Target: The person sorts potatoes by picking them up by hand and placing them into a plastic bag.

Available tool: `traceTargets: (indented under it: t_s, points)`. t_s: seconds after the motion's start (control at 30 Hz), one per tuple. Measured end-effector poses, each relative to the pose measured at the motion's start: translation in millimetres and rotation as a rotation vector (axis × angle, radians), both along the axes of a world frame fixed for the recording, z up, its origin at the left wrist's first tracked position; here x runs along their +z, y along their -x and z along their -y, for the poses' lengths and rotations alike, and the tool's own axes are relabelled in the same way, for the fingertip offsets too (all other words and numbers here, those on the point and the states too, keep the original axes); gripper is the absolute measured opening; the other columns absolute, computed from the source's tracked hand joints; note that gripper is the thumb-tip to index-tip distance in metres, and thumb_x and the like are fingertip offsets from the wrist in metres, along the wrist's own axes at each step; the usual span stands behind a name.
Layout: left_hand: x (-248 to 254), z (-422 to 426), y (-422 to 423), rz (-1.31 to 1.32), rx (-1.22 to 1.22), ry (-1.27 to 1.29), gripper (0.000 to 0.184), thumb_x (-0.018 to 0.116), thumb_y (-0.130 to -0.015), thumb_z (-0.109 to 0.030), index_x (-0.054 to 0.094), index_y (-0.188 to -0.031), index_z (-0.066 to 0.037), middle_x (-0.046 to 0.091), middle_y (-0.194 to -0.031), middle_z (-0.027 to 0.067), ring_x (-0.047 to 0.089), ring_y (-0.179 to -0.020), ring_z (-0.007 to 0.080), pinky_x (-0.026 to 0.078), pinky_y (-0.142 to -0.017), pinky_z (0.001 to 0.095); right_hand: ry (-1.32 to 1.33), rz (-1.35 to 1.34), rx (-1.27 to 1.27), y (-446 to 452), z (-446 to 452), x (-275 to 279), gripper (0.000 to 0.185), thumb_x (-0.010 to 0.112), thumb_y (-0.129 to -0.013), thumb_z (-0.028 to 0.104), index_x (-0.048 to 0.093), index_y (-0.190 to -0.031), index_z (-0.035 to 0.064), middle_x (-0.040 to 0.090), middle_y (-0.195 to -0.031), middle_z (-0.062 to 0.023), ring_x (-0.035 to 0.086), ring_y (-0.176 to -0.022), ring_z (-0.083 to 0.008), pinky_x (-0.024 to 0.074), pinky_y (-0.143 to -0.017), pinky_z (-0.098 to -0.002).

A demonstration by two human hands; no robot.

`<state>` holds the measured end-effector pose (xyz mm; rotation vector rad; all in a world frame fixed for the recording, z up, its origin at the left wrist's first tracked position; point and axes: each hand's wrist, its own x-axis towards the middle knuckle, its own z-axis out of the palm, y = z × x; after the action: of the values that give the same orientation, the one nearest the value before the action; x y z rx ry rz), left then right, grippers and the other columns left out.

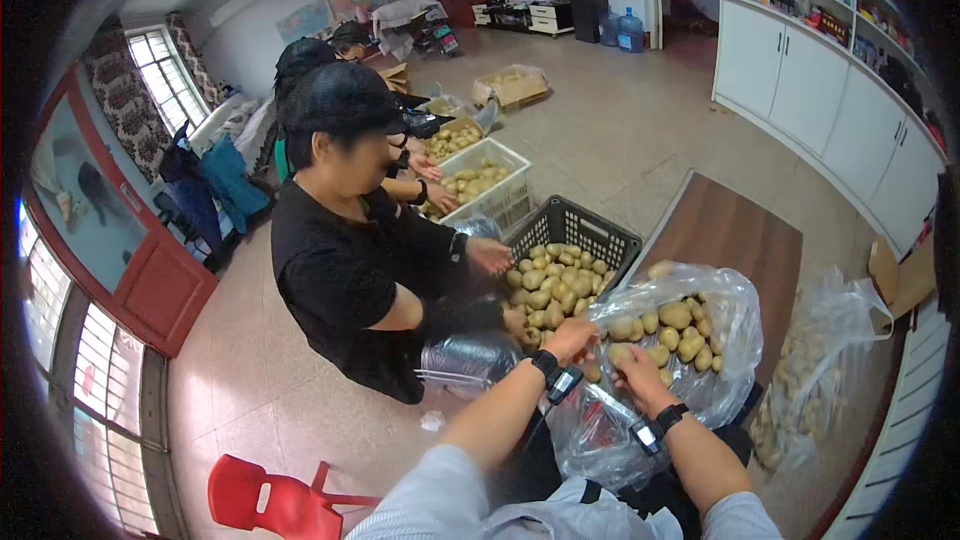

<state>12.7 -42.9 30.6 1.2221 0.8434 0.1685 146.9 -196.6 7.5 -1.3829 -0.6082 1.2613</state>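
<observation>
A clear plastic bag (735,340) of potatoes (690,342) lies open in front of me, spread over the table edge and my lap. My left hand (572,340) is closed at the bag's left rim, its fingers curled on the plastic. Inside the mouth of the bag, my right hand (640,378) is closed around a potato (620,353). Just beyond my left hand stands a black plastic crate (605,225) holding many potatoes (555,280). A co-worker in black (345,250) reaches into that crate with both hands.
A brown table (725,230) stands beyond the bag. Another filled plastic bag (815,370) sits on the floor at right. A white crate (515,185) and cardboard boxes (515,88) of potatoes line up farther off, with more people beside them. A red chair (275,500) is at lower left.
</observation>
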Motion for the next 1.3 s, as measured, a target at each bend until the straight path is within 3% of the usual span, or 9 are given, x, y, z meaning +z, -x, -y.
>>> traceTargets:
  t_s: [0.17,0.3,0.47,0.63,0.7,0.83,0.97,1.1,1.3]
  points:
    - [21.3,13.3,-8.0,-0.038,-0.072,0.021,0.035,0.054,-0.091,-0.039,0.056,-0.102,-0.007,0.062,-0.085,0.0065,0.056,-0.048,0.0164,0.044,-0.037,0.0263,-0.060,0.119,0.088,5.9,-6.2,7.8,0.032,0.051,-0.096,0.025,0.050,-0.118,0.0027,0.060,-0.084,-0.0040,0.055,-0.059,-0.0096,0.0453,-0.053,-0.0225]
    - [58.6,30.4,-7.7,-0.045,-0.118,0.181,0.036,0.052,-0.093,-0.041,0.055,-0.105,-0.007,0.063,-0.084,0.0067,0.058,-0.050,0.0164,0.046,-0.039,0.0254,-0.133,0.370,0.093,7.0,-9.9,-0.4,0.033,0.049,-0.096,0.030,0.056,-0.108,0.0002,0.063,-0.080,-0.0079,0.058,-0.057,-0.0151,0.0474,-0.053,-0.0314]
    - [14.9,12.2,-9.1,0.047,-0.118,0.261,0.033,0.052,-0.094,-0.039,0.055,-0.106,-0.008,0.063,-0.082,0.0061,0.060,-0.051,0.0159,0.045,-0.039,0.0235,-0.173,0.450,-0.064,9.7,-7.6,10.7,0.033,0.049,-0.096,0.033,0.058,-0.103,0.0023,0.062,-0.070,-0.0102,0.060,-0.059,-0.0177,0.0476,-0.056,-0.0323]
    - [11.0,-4.3,-2.0,0.187,-0.023,0.234,0.031,0.050,-0.095,-0.036,0.054,-0.108,-0.009,0.062,-0.084,0.0059,0.059,-0.051,0.0159,0.044,-0.038,0.0225,-0.137,0.803,-0.090,-7.7,4.7,4.3,0.028,0.057,-0.090,0.026,0.057,-0.107,0.0029,0.063,-0.086,-0.0157,0.061,-0.079,-0.0299,0.0484,-0.071,-0.0402]
    - [5.8,-13.5,-0.1,0.266,0.145,0.332,0.031,0.046,-0.096,-0.036,0.053,-0.110,-0.009,0.061,-0.087,0.0067,0.058,-0.057,0.0194,0.045,-0.041,0.0268,-0.096,1.288,-0.113,-16.2,16.4,0.8,0.036,0.066,-0.081,0.021,0.056,-0.111,0.0047,0.057,-0.106,-0.0174,0.053,-0.100,-0.0354,0.0436,-0.084,-0.0441]
    - [-2.2,-29.5,6.9,0.426,0.463,0.453,0.032,0.042,-0.097,-0.032,0.049,-0.115,-0.007,0.059,-0.097,0.0126,0.059,-0.066,0.0261,0.048,-0.048,0.0358,0.121,1.383,-0.099,-23.9,36.0,4.2,0.055,0.074,-0.069,0.016,0.051,-0.119,0.0075,0.047,-0.123,-0.0140,0.047,-0.110,-0.0358,0.0418,-0.089,-0.0462]
    - [-11.3,-40.0,17.0,0.470,0.691,0.362,0.034,0.038,-0.097,-0.029,0.047,-0.118,-0.004,0.057,-0.103,0.0177,0.059,-0.068,0.0307,0.053,-0.053,0.0387,0.224,1.384,-0.041,-25.0,41.7,-3.9,0.062,0.070,-0.066,0.010,0.046,-0.123,0.0082,0.044,-0.130,-0.0147,0.047,-0.112,-0.0379,0.0440,-0.089,-0.0465]
    - [-40.9,-62.0,31.1,0.412,0.761,0.348,0.043,0.040,-0.096,-0.028,0.040,-0.124,0.005,0.053,-0.108,0.0236,0.062,-0.086,0.0382,0.058,-0.071,0.0468,0.227,1.415,-0.018,-29.6,43.4,-28.3,0.061,0.068,-0.067,0.008,0.045,-0.124,0.0071,0.041,-0.133,-0.0162,0.047,-0.112,-0.0396,0.0446,-0.089,-0.0473]
    - [-66.6,-73.3,35.1,0.465,0.840,0.334,0.042,0.042,-0.095,-0.027,0.040,-0.124,0.004,0.050,-0.116,0.0216,0.061,-0.090,0.0410,0.059,-0.068,0.0456,0.192,1.384,-0.031,-32.7,44.4,-30.7,0.057,0.062,-0.071,0.004,0.045,-0.125,0.0060,0.037,-0.138,-0.0184,0.048,-0.112,-0.0418,0.0451,-0.090,-0.0466]
